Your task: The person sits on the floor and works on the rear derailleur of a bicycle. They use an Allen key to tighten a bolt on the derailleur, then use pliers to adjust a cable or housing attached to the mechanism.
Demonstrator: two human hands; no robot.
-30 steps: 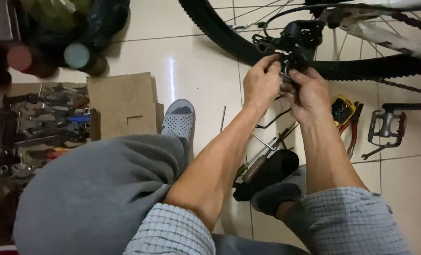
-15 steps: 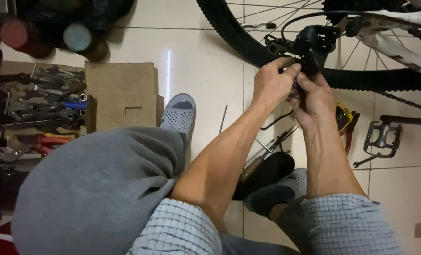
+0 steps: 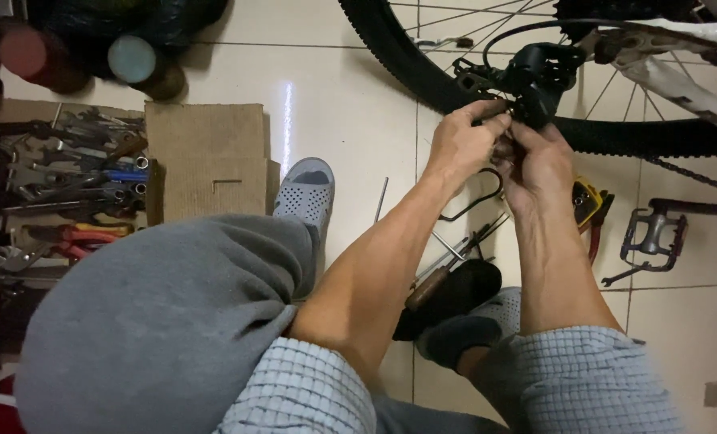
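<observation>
— Anything changed?
— Barely — both hands, left [image 3: 463, 145] and right [image 3: 539, 165], stay pinched on the derailleur [image 3: 539, 76] by the wheel [image 3: 423, 68]; fiddly work continues. Tools [image 3: 53, 193] lie untouched.

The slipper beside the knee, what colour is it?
Pale grey slipper, dotted with holes; head view.

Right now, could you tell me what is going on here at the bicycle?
A person crouched on the tiled floor has both hands up at the black rear derailleur beside the bicycle wheel. The left hand pinches a small part at its lower edge, and the right hand is closed just beneath it. What the fingers hold is too small to tell. Loose tools lie under the forearms, and a cardboard tray of tools sits off to the person's left.
</observation>
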